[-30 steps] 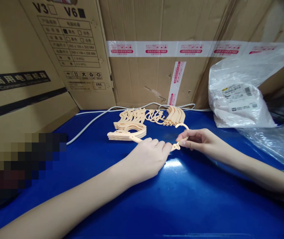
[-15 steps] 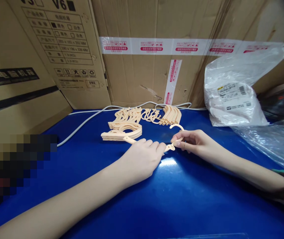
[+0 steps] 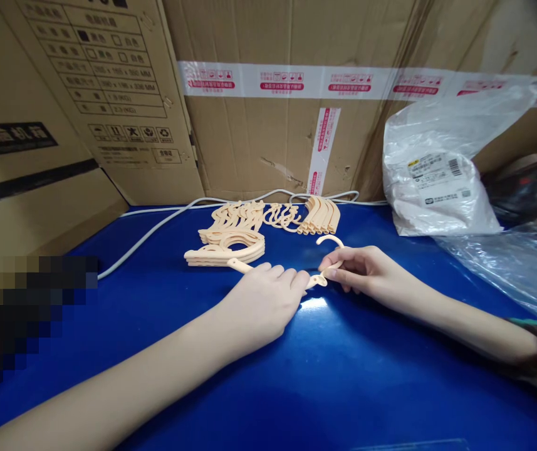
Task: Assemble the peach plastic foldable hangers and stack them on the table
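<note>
Holding the hook against one end of the bar, both just above the worktop, roughly mid-view. Left hand: fist wrapped over the bar, its ends poking out both sides. Right hand: thumb and fingertips pinched on the hook's stem, curl up. Hook and bar meet between the hands; can't tell if the joint is seated, so I'd call this one part-done.

Beyond: stack just left and behind, flat pieces layered neatly with rounded openings. Looks like joined units, not certain. Behind it, in a row: wavy pieces, loose hooks, curved bars. The hooks and curved bars read as separate parts, so plenty left to join.

Materials: parts all cream, smooth, probably moulded plastic. Hook round and slim, bar end flared with a small hole. Worktop glossy blue, throws a glare spot. White cable loops behind, against brown carton. Crinkled translucent bag right, clear film in front.
</note>
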Action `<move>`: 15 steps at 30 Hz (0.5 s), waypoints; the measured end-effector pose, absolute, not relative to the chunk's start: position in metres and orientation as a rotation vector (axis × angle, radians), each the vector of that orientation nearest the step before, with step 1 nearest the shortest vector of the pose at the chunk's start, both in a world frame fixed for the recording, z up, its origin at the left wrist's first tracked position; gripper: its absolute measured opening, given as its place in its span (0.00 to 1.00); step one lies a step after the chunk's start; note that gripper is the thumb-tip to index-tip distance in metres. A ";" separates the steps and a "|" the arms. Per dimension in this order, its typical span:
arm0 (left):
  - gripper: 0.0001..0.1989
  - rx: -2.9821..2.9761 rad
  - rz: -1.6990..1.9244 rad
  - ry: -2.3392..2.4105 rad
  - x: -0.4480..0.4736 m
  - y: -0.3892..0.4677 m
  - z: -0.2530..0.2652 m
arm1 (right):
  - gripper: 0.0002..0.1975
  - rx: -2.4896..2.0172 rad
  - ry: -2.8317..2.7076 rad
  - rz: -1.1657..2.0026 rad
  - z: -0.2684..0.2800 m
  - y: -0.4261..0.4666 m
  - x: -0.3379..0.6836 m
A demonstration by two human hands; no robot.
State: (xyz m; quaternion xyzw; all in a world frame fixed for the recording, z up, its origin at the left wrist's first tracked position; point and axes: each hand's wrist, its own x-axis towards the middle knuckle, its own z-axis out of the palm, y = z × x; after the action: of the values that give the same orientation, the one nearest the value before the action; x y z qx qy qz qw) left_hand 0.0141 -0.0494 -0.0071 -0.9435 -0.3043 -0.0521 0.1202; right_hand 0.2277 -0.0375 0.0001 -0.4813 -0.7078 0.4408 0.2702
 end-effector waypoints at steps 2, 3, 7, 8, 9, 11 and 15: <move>0.10 -2.758 -0.161 -0.882 0.014 -0.049 -0.007 | 0.15 -1.302 -1.908 1.193 0.001 -0.038 0.227; 0.10 -2.759 -0.165 -0.882 0.014 -0.049 -0.008 | 0.15 -1.308 -1.904 1.199 0.001 -0.038 0.227; 0.11 -2.756 -0.158 -0.889 0.015 -0.050 -0.008 | 0.15 -1.332 -1.870 1.228 0.001 -0.038 0.226; 0.11 -2.750 -0.156 -0.888 0.015 -0.051 -0.008 | 0.14 -1.328 -1.865 1.233 0.000 -0.038 0.226; 0.11 -2.744 -0.157 -0.882 0.015 -0.051 -0.008 | 0.14 -1.320 -1.863 1.236 0.000 -0.038 0.226; 0.11 -2.727 -0.171 -0.870 0.015 -0.051 -0.008 | 0.12 -1.306 -1.864 1.241 -0.001 -0.038 0.226; 0.10 -2.711 -0.190 -0.847 0.014 -0.050 -0.009 | 0.11 -1.307 -1.865 1.258 0.000 -0.038 0.226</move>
State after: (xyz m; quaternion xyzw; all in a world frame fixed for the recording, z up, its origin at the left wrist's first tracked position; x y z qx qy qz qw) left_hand 0.0145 -0.0497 -0.0089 -0.9421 -0.2942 -0.0659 0.1470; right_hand 0.2256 -0.0381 0.0004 -0.4841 -0.6908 0.4661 0.2668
